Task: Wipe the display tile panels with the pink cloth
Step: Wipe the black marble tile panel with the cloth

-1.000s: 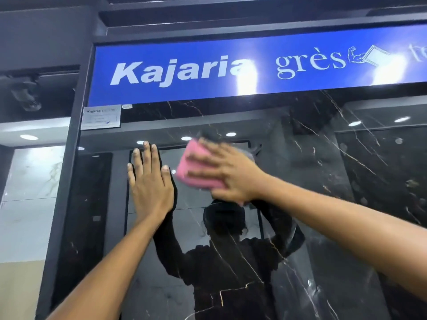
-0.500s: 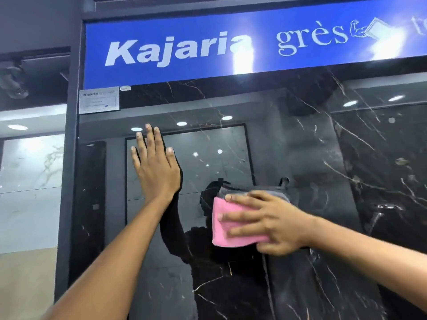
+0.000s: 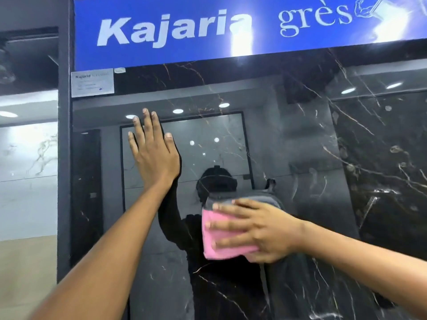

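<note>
The right hand (image 3: pixel 261 234) presses the folded pink cloth (image 3: pixel 221 236) flat against the glossy black tile panel (image 3: pixel 312 158), its fingers spread straight across the cloth rather than curled round it, so the grip is released. The left hand (image 3: pixel 153 151) lies open and flat on the same panel, up and to the left, well apart from the cloth. Above both runs a blue sign (image 3: pixel 208 31), with a small label (image 3: pixel 92 82) under its left end.
</note>
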`<action>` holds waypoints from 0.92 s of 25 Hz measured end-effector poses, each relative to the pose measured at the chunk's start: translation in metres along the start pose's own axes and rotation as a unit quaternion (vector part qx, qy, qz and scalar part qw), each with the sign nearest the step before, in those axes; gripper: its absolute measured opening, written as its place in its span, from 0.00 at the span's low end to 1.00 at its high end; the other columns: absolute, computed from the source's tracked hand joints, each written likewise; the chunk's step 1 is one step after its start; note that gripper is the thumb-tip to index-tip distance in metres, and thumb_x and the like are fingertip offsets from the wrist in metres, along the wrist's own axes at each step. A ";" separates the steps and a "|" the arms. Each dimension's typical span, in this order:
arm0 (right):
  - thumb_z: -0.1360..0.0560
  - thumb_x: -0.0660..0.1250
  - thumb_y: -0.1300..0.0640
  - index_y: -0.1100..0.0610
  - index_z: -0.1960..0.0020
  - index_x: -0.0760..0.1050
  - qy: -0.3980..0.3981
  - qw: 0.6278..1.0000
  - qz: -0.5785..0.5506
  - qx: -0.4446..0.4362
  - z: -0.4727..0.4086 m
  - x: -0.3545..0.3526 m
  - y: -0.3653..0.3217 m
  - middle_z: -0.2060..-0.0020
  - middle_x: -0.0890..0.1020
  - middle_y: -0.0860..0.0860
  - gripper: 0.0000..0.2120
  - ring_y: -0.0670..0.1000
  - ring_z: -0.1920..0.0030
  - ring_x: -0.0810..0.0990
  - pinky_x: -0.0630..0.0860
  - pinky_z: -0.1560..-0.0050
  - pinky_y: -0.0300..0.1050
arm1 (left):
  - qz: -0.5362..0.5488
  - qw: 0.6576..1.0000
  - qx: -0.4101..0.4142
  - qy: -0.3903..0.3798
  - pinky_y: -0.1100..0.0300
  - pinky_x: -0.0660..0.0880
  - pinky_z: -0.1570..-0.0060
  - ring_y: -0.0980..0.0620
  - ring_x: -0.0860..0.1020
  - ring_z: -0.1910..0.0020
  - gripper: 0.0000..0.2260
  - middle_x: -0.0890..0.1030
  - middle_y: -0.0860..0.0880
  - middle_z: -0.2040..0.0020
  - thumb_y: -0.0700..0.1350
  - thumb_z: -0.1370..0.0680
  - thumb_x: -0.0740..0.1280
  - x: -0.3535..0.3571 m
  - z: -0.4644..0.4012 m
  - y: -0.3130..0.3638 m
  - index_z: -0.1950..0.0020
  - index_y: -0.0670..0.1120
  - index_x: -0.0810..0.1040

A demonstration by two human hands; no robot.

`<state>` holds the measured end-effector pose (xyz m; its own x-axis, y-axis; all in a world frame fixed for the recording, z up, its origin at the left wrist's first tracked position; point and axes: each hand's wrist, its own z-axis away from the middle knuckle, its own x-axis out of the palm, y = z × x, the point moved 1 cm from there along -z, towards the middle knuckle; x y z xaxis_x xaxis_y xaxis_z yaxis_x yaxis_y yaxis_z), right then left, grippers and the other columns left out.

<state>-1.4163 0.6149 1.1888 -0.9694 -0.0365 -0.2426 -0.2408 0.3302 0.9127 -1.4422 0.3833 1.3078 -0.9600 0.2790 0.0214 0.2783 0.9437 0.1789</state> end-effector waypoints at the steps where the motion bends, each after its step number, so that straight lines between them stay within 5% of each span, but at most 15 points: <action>1: 0.25 0.58 0.42 0.43 0.26 0.64 -0.007 0.998 0.018 -0.059 0.007 0.000 0.008 0.23 0.60 0.48 0.27 0.56 0.22 0.52 0.50 0.24 0.54 | -0.001 1.000 -0.001 -0.005 0.51 0.38 0.24 0.47 0.44 0.20 0.25 0.48 0.49 0.19 0.47 0.15 0.51 0.000 0.002 0.000 0.20 0.45 0.50; 3: 0.26 0.59 0.42 0.44 0.28 0.67 0.058 0.996 0.040 0.058 0.012 -0.009 0.072 0.26 0.65 0.50 0.27 0.56 0.24 0.59 0.59 0.27 0.57 | -0.015 1.000 -0.005 -0.014 0.51 0.37 0.25 0.47 0.43 0.20 0.25 0.47 0.49 0.19 0.48 0.15 0.51 0.002 0.003 0.000 0.20 0.45 0.49; 5: 0.29 0.60 0.44 0.46 0.28 0.68 0.136 0.932 0.034 0.334 0.016 -0.034 0.142 0.27 0.67 0.52 0.28 0.58 0.26 0.64 0.67 0.34 0.62 | -0.029 0.999 0.007 -0.041 0.49 0.37 0.25 0.46 0.42 0.21 0.27 0.44 0.47 0.19 0.50 0.16 0.51 0.000 -0.003 -0.001 0.20 0.44 0.46; 7: 0.30 0.60 0.45 0.47 0.28 0.68 0.169 0.885 0.012 0.434 0.017 -0.035 0.149 0.26 0.67 0.52 0.30 0.60 0.26 0.62 0.66 0.35 0.62 | -0.007 0.997 0.033 -0.075 0.47 0.36 0.25 0.46 0.40 0.21 0.28 0.42 0.46 0.19 0.53 0.16 0.50 -0.005 -0.006 -0.003 0.19 0.44 0.45; 9: 0.31 0.61 0.45 0.46 0.28 0.67 0.134 0.929 0.001 0.345 0.011 -0.014 0.082 0.26 0.66 0.52 0.31 0.61 0.25 0.60 0.61 0.33 0.57 | 0.047 0.994 0.034 -0.091 0.48 0.36 0.25 0.48 0.41 0.21 0.28 0.42 0.48 0.19 0.54 0.17 0.47 -0.013 0.021 -0.004 0.19 0.45 0.46; 11: 0.31 0.63 0.45 0.44 0.26 0.64 0.039 0.995 -0.002 0.095 0.012 0.006 -0.018 0.24 0.62 0.49 0.33 0.59 0.23 0.54 0.52 0.28 0.56 | 0.078 0.995 -0.004 -0.068 0.52 0.37 0.24 0.49 0.43 0.20 0.28 0.44 0.51 0.20 0.53 0.18 0.45 -0.022 0.082 -0.007 0.20 0.46 0.49; 13: 0.29 0.62 0.44 0.43 0.24 0.60 -0.049 0.996 0.024 -0.076 0.023 0.009 -0.049 0.23 0.59 0.46 0.33 0.56 0.22 0.47 0.44 0.24 0.55 | 0.057 0.996 -0.021 -0.066 0.53 0.37 0.24 0.48 0.46 0.20 0.27 0.46 0.52 0.20 0.51 0.18 0.47 -0.023 0.142 -0.012 0.20 0.45 0.51; 14: 0.28 0.61 0.44 0.43 0.25 0.60 -0.022 0.995 0.054 -0.083 0.026 0.004 -0.028 0.24 0.60 0.46 0.32 0.55 0.22 0.48 0.46 0.24 0.55 | 0.030 0.997 -0.011 -0.071 0.52 0.38 0.24 0.47 0.47 0.20 0.26 0.47 0.51 0.20 0.51 0.18 0.48 -0.021 0.162 -0.017 0.20 0.45 0.52; 16: 0.28 0.60 0.45 0.44 0.27 0.63 0.040 0.990 0.073 0.114 0.034 -0.011 0.051 0.26 0.65 0.49 0.30 0.58 0.24 0.57 0.58 0.28 0.59 | -0.011 0.997 0.009 -0.070 0.51 0.38 0.24 0.46 0.48 0.21 0.26 0.47 0.51 0.20 0.50 0.17 0.49 -0.013 0.175 -0.026 0.20 0.45 0.51; 19: 0.30 0.61 0.49 0.47 0.28 0.67 0.154 0.885 0.016 0.440 0.058 -0.034 0.120 0.28 0.69 0.55 0.30 0.63 0.27 0.64 0.67 0.36 0.65 | -0.020 0.998 0.006 -0.065 0.52 0.37 0.24 0.47 0.46 0.21 0.26 0.46 0.51 0.20 0.50 0.17 0.49 -0.012 0.173 -0.027 0.20 0.46 0.49; 21: 0.31 0.61 0.50 0.48 0.28 0.67 0.171 0.871 -0.002 0.460 0.068 -0.013 0.065 0.28 0.69 0.56 0.30 0.64 0.27 0.63 0.65 0.34 0.63 | -0.021 0.998 0.007 -0.061 0.52 0.37 0.24 0.47 0.46 0.21 0.26 0.46 0.51 0.20 0.50 0.17 0.48 -0.011 0.174 -0.027 0.20 0.46 0.49; 23: 0.32 0.64 0.49 0.46 0.28 0.66 0.108 0.956 -0.015 0.274 0.075 0.013 -0.045 0.26 0.65 0.52 0.32 0.62 0.25 0.59 0.59 0.29 0.59 | -0.018 0.997 0.010 -0.069 0.52 0.37 0.24 0.47 0.46 0.21 0.26 0.45 0.51 0.20 0.50 0.17 0.48 -0.012 0.173 -0.027 0.20 0.46 0.48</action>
<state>-1.4147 0.6702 1.1200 -0.9634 -0.2293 -0.1386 -0.2665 0.7673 0.5833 -1.4332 0.3854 1.1331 -0.9566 0.2653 -0.1210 0.2452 0.9565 0.1581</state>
